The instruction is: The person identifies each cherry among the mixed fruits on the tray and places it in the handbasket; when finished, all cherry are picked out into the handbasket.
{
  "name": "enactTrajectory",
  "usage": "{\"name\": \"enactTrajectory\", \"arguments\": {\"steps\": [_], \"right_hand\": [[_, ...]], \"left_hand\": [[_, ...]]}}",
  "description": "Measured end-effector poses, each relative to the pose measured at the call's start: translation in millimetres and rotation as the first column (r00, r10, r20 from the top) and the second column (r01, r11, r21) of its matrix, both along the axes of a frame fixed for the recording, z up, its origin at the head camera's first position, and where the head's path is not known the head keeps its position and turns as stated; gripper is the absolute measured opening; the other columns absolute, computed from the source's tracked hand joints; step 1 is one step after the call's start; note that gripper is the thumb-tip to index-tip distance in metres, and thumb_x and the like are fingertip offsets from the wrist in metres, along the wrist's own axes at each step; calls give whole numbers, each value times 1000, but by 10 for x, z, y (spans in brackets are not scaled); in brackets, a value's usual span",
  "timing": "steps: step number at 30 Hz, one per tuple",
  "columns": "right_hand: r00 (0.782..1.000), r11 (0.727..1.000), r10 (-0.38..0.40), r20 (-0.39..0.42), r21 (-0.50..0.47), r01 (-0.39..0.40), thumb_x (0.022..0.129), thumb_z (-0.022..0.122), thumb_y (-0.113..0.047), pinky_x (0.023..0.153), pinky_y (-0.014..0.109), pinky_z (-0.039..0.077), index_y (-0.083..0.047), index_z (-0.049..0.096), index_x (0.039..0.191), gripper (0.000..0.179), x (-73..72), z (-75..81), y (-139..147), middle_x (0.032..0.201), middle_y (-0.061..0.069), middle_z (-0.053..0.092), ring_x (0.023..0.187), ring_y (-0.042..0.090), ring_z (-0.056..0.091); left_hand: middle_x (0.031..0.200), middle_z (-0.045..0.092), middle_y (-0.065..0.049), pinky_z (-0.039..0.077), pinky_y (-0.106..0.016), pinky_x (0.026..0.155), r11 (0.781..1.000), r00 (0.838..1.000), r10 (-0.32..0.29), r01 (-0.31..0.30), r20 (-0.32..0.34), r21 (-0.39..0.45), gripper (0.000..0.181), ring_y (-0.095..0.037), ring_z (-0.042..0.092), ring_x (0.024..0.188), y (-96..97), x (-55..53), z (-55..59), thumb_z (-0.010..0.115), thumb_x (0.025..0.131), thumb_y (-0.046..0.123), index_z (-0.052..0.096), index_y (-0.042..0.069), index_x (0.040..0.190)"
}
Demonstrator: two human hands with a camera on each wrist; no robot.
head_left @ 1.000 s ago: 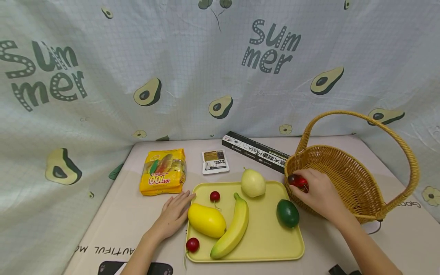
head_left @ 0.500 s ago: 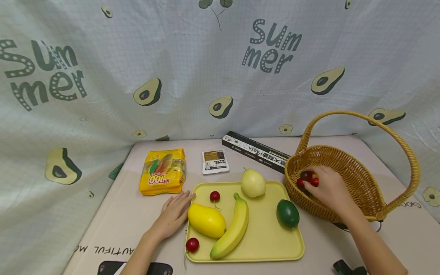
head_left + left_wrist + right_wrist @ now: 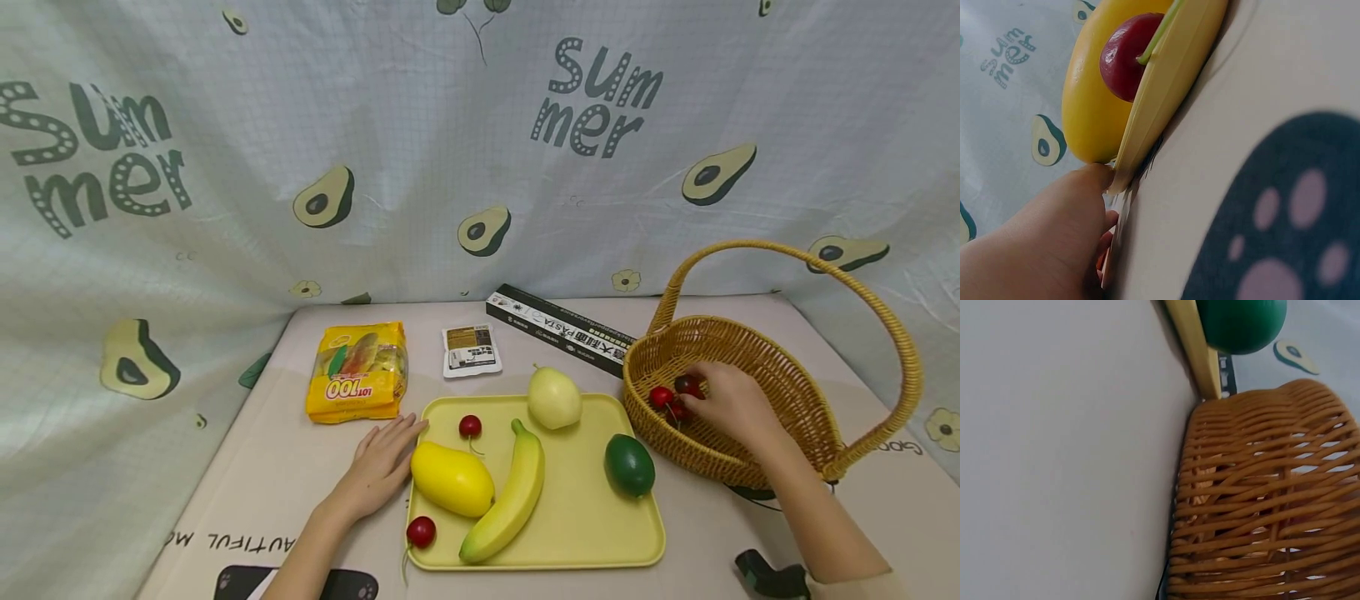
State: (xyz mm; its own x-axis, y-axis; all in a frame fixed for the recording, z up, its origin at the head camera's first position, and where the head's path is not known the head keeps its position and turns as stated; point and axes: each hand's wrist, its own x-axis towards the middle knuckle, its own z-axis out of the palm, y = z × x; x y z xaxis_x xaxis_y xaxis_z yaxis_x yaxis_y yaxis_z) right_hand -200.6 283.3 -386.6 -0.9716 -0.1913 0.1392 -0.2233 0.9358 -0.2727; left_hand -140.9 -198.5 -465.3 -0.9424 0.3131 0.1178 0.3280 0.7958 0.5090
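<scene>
My left hand [image 3: 378, 473] lies on the table with its fingers extended along the left edge of the yellow tray [image 3: 585, 533]. In the left wrist view the thumb touches the tray's corner, beneath a yellow mango [image 3: 1085, 94] and a dark red cherry [image 3: 1124, 59]. My right hand [image 3: 731, 404] reaches into the wicker basket [image 3: 787, 400], fingertips pinching a dark cherry [image 3: 686, 384]. Red cherries [image 3: 661, 397] lie just left of those fingertips. The basket's woven wall [image 3: 1260, 506] hides most of this hand in the right wrist view.
On the tray are a banana [image 3: 510, 500], a pear [image 3: 554, 398], a green avocado-like fruit [image 3: 629, 465] and another cherry [image 3: 470, 427]. Behind stand a yellow candy bag [image 3: 358, 375], a small sachet [image 3: 471, 350] and a black pasta box [image 3: 558, 329]. The basket's tall handle [image 3: 892, 333] arches overhead.
My right hand has moved from the basket's left rim further inside and to the right, carrying the dark cherry; red cherries now lie in the basket. My left hand stays in place.
</scene>
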Motion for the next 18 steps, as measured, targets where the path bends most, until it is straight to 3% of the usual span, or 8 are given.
{"name": "enactTrajectory", "arguments": {"steps": [12, 18], "right_hand": [[999, 998, 31, 33, 57, -33, 78, 69, -15, 63, 50, 48, 9, 60, 104, 36, -109, -44, 31, 89, 23, 63, 82, 41, 58], [997, 997, 46, 54, 57, -49, 78, 68, -13, 61, 49, 49, 7, 61, 104, 34, -151, -78, 23, 90, 23, 63, 81, 40, 59]], "left_hand": [[144, 36, -9, 8, -53, 107, 1000, 1000, -2, 2, -17, 3, 45, -29, 25, 134, 9, 4, 13, 51, 93, 22, 44, 18, 137], [145, 34, -7, 7, -52, 108, 1000, 1000, 0, 0, 11, 5, 45, -27, 23, 135, 10, 6, 16, 50, 94, 24, 43, 20, 138]]}}
